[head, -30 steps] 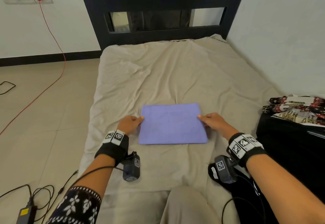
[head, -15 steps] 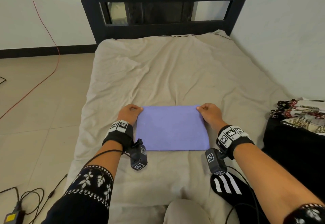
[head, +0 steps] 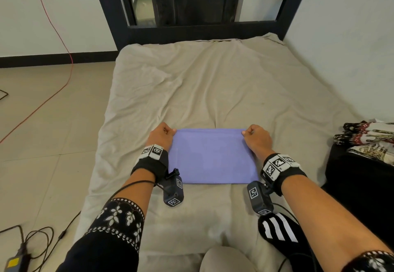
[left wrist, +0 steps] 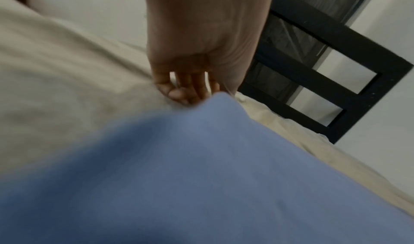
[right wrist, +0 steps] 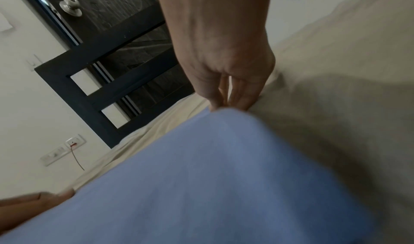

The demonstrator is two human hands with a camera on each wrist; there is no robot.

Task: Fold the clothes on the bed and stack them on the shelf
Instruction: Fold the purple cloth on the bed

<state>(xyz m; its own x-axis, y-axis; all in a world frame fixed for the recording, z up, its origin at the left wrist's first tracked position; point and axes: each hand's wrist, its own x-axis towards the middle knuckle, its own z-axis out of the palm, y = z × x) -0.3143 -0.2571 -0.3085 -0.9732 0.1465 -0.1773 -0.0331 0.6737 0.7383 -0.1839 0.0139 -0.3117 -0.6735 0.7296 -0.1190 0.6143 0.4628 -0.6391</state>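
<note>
A folded cloth [head: 213,156] is lying on the bed [head: 213,84], toward its near end, with the left hand [head: 160,138] sitting at the cloth's 10 o'clock corner and the right hand [head: 257,138] at its 2 o'clock corner. A headboard [head: 200,28] is standing at 12 o'clock, beyond the far end of the bed, while a pile of clothes [head: 368,141] is lying at 3 o'clock, well apart from the cloth. Cables [head: 40,237] are lying on the floor [head: 42,143] at 8 o'clock, and another garment [head: 279,231] is lying at 5 o'clock, under the right forearm.

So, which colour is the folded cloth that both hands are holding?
The folded cloth is plain lavender blue, with no pattern; the head view shows it best.
</note>
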